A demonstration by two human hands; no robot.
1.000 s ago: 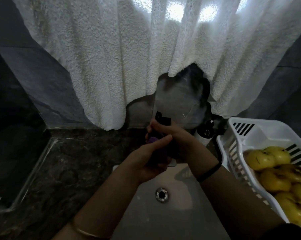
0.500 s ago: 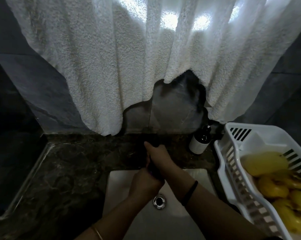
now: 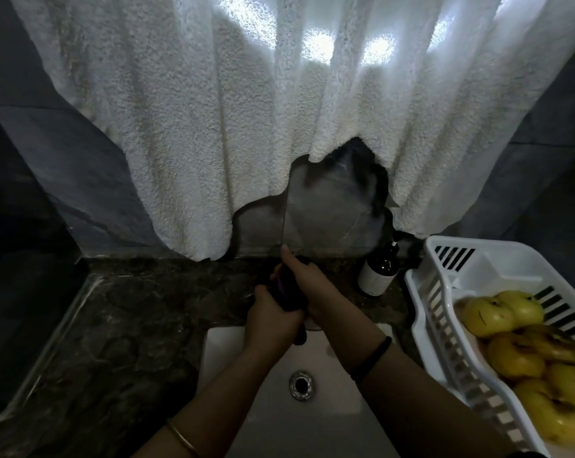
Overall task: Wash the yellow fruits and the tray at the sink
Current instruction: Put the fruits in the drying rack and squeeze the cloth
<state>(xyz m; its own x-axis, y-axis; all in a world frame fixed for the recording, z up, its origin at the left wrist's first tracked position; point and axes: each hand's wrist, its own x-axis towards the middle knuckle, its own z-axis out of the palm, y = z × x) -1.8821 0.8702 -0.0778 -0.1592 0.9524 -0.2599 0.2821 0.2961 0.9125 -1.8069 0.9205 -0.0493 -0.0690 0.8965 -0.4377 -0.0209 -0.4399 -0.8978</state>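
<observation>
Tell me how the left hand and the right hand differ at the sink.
The left hand grips the dark object lower down, nearer the camera; the right hand holds it higher, nearer the wall. The left forearm wears a thin gold bangle; the right wrist wears a black band. Both hold the same dark object above the back edge of the sink.

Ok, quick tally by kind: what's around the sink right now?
Yellow fruits: 6 that I can make out, some blurred
Tray: 1
Bottle: 1
Towel: 1
Dark object, gripped by left hand and right hand: 1
Total: 10
</observation>
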